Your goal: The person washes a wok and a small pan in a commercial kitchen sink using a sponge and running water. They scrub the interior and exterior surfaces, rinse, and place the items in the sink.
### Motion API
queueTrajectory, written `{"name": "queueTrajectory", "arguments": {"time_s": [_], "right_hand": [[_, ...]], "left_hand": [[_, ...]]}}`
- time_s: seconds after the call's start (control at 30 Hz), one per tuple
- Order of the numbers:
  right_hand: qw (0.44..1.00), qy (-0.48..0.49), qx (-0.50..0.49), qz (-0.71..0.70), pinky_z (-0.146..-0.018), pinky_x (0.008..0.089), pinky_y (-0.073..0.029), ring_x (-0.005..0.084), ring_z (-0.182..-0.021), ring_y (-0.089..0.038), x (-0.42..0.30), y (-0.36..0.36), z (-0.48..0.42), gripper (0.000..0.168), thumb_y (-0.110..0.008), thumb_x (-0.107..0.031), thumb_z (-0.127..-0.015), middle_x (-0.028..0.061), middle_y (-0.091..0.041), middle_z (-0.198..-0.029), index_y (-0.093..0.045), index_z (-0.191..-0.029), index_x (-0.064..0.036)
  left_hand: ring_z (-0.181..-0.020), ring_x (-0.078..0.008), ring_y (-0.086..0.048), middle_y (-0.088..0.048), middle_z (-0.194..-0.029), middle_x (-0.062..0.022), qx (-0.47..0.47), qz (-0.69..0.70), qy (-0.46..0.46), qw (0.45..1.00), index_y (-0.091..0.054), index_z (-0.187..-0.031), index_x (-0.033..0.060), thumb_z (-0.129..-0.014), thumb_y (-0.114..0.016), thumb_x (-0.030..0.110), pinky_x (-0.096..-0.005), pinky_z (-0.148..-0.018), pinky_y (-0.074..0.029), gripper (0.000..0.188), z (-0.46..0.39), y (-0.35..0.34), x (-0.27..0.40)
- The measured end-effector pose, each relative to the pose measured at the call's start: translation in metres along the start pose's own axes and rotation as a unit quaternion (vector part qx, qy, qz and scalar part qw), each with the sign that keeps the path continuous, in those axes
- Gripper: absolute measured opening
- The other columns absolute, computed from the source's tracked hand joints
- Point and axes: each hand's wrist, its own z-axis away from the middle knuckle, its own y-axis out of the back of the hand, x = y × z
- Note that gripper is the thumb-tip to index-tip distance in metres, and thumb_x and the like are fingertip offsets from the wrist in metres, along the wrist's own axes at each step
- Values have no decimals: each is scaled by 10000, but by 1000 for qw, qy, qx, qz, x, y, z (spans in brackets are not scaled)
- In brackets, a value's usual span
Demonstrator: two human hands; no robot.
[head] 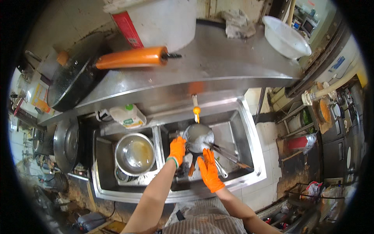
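Observation:
A round bowl (pixel 198 134) of cloudy, foamy water sits in the right basin (pixel 233 131) of a stainless steel double sink, below a tap with an orange-yellow knob (pixel 197 110). Its left rim is in the grip of my left hand (pixel 177 150), which wears an orange rubber glove. My right hand (pixel 209 172), gloved alike, is at the bowl's near edge with fingers apart and nothing seen in it. Long dark utensils (pixel 228 155) lean from the bowl towards the right. Beside my right hand lie a metal handle (pixel 221 169) and a wooden-ended handle (pixel 192 169).
In the left basin stands a steel bowl (pixel 135 154) with some yellowish liquid. A white jug with a green cap (pixel 128 116) rests behind it. On the shelf above are a large white bucket (pixel 166 23), an orange-handled pan (pixel 131 58) and a white plastic basin (pixel 286 38).

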Motion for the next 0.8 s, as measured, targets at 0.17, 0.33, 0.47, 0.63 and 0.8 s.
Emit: {"name": "queueTrajectory", "arguments": {"time_s": [0.17,0.33,0.47,0.63,0.8], "right_hand": [[998,-48,-27,-2,-1166,457,-341,451,-1390,-428,-9,16,4,564,-653,-262,-993,252,-469,-1505,-487,-1463,4],[875,-262,-87,-398,-1015,371,-480,240,-1318,-525,-18,30,-16,596,-684,-167,-960,88,-504,-1490,-478,-1519,-146],[799,-338,-97,-488,-675,266,-530,139,-833,-642,71,50,-59,656,-636,-32,-915,42,-679,-1063,-433,-1522,-173],[867,-131,-15,-481,-936,391,-550,278,-1189,-554,188,108,-185,476,-641,-151,-990,114,-515,-1388,-413,-1408,-173],[831,-323,-173,-419,-1027,408,-529,267,-1219,-624,67,106,-204,505,-523,-179,-1030,151,-551,-1420,-413,-1501,-37]], "left_hand": [[-463,-158,-455,-543,-649,-2,143,-49,-77,985,-603,-876,141,-1014,-548,453,-329,-412,-325,346,-17,8,-34],[-605,-179,-536,-629,-812,-26,44,152,102,982,-643,-976,132,-1029,-526,490,-345,-547,-429,380,24,-55,-48],[-1170,-183,-556,-555,-1422,-62,-131,172,0,976,-502,-1524,195,-1091,-426,366,-329,-1003,-459,472,67,-95,-46],[-1368,-161,-465,-552,-1470,-41,-82,33,-35,995,-547,-1467,87,-1050,-570,391,-310,-1170,-302,516,108,-79,-67],[-1186,-193,-608,-687,-1247,-35,-7,-268,-93,959,-649,-1319,83,-1025,-590,263,-317,-1041,-436,349,99,22,-126]]}}
